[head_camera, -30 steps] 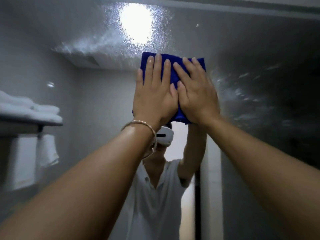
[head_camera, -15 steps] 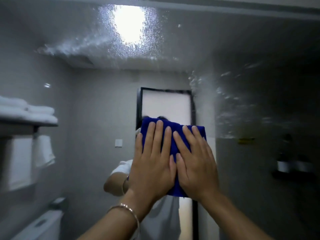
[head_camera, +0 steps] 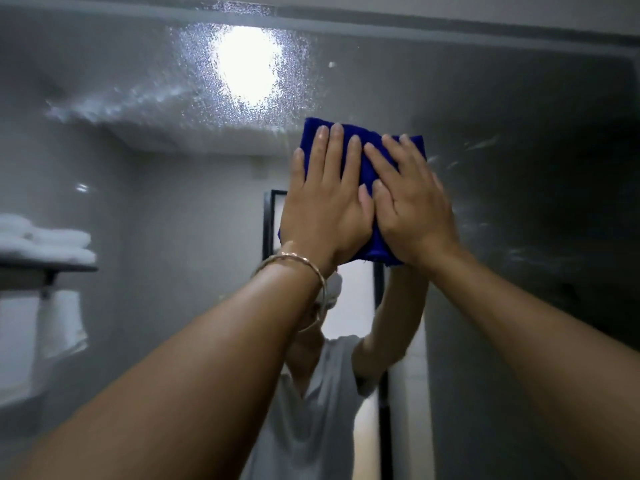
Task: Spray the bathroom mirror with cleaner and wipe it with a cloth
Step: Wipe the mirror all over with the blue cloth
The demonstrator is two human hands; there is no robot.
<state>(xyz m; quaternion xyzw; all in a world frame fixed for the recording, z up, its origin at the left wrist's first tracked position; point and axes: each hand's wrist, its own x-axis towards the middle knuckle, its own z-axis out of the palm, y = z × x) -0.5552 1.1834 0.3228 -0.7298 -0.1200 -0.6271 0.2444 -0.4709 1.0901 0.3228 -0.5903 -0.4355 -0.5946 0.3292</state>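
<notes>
The bathroom mirror [head_camera: 519, 109] fills the view, speckled with spray droplets around a reflected ceiling light and streaked at the upper left and right. A folded blue cloth [head_camera: 367, 168] lies flat against the glass, upper middle. My left hand [head_camera: 323, 209], with a gold bangle at the wrist, presses on the cloth's left half with straight fingers. Beside it, touching, my right hand [head_camera: 412, 209] presses on the right half, fingers spread flat. Both arms reach up. The cloth's middle and lower part is hidden under my hands. No spray bottle is in view.
Reflected in the mirror are a shelf with folded white towels [head_camera: 45, 244] at the left, a hanging towel [head_camera: 59, 323] below it, a dark-framed doorway [head_camera: 272, 220], and a person in a white shirt [head_camera: 318, 403]. The mirror's top edge [head_camera: 450, 29] runs just above.
Both hands slid the cloth down the mirror from near the light, then back up again. The cloth now sits high, slightly right of where it started.
</notes>
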